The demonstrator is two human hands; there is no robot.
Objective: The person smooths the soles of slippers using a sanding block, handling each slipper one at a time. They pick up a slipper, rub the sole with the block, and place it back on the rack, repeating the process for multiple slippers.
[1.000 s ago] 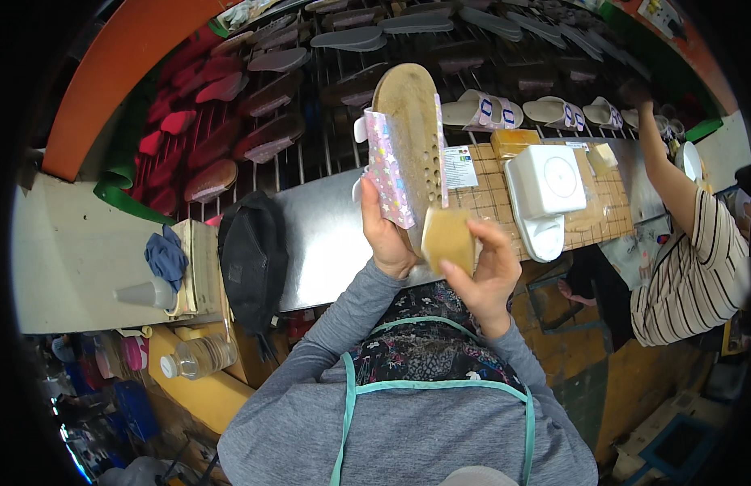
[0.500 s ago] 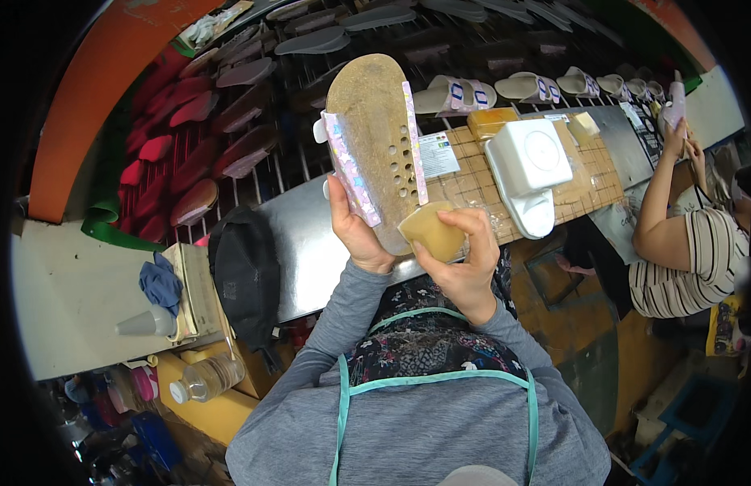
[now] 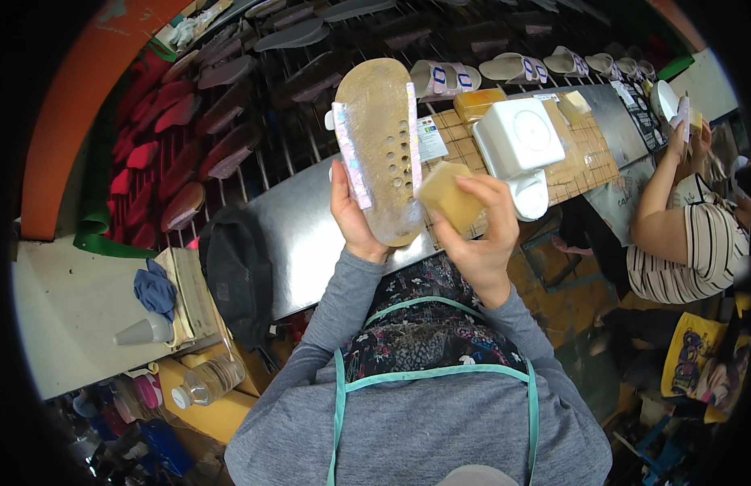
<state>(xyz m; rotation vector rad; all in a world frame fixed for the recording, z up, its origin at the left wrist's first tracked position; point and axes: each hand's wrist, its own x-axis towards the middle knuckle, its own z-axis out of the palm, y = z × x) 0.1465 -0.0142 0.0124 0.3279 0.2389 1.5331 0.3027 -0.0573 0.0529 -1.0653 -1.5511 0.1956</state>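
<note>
While clamping the sandal point(image 3: 377, 162) by the bench point(image 3: 306, 243) in the left hand point(image 3: 357, 227), pinches the yellow block point(image 3: 452, 197) in the right hand point(image 3: 489, 243), just shifted from the sandal's lower end up to its right edge, so apparently works that side now.

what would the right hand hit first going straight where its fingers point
Leading with the yellow block it holds, the right hand would probably meet the brown slipper sole first, near its lower right edge; this view leaves unclear whether the two touch.
</note>
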